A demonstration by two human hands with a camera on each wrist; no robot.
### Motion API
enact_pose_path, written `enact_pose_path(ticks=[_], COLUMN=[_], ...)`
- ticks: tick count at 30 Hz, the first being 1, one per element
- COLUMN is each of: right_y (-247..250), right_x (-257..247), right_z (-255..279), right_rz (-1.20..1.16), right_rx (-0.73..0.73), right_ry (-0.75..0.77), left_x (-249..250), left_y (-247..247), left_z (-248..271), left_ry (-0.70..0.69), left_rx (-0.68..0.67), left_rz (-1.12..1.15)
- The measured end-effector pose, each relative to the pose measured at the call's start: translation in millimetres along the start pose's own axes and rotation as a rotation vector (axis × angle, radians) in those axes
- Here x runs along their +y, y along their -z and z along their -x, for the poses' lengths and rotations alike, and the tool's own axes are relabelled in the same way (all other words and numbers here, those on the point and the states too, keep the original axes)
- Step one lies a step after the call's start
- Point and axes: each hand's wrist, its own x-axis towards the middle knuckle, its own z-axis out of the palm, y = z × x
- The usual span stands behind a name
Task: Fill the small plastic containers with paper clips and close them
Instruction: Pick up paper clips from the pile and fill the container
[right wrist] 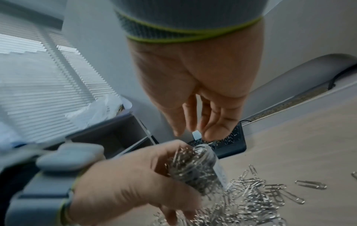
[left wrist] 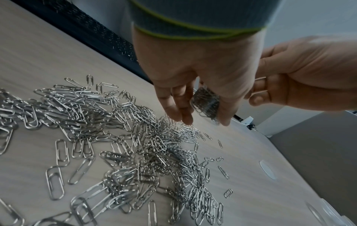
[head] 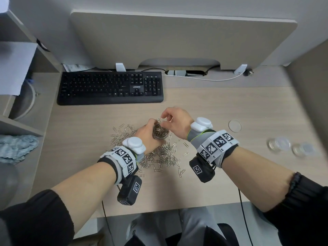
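Clear plastic container, round and brimming with clips, held above the surface in the left hand, whose fingers and thumb curl round its wall. Right hand just above the container's mouth, thumb and fingers drawn together at the tips; a few clips stand up at the rim beneath them, but whether any is pinched cannot be told. Steel clips lie loose in a wide heap on the surface directly under and around both hands, with strays at its near edge. Flat round lid on the surface to the right, well apart from the heap. Two more clear containers, side by side, farther right and nearer the person; blurred, so their contents and lids cannot be told. Black keyboard beyond the heap, at the back left of the surface.
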Motion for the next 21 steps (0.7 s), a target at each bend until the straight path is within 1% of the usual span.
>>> enact_pose_path(ticks=[3, 6, 9, 12, 17, 21], right_y=[-8.3, -13.1, -9.5, -5.8, -4.0, -1.5], right_x=[3.2, 6.0, 6.2, 7.1, 12.0, 14.1], right_z=[0.5, -1.5, -3.6, -6.9, -8.1, -11.4], right_rz=[0.152, 0.155, 0.045, -0.121, -0.171, -0.293], right_rx=[-0.042, -0.098, -0.154, -0.149, -0.189, -0.156], right_ry=[-0.046, -0.093, -0.127, -0.191, -0.198, -0.261], left_x=[-0.1, 0.0, -4.8, -8.7, -5.9, -4.4], left_y=[1.2, 1.0, 2.3, 3.2, 5.9, 7.9], left_z=[0.8, 0.9, -1.4, -3.1, -4.7, -8.3], left_ry=[-0.018, -0.037, -0.043, -0.064, -0.083, -0.078], left_rx=[0.001, 0.018, 0.022, 0.035, 0.029, 0.046], left_rz=[0.002, -0.007, -0.007, 0.025, 0.032, 0.047])
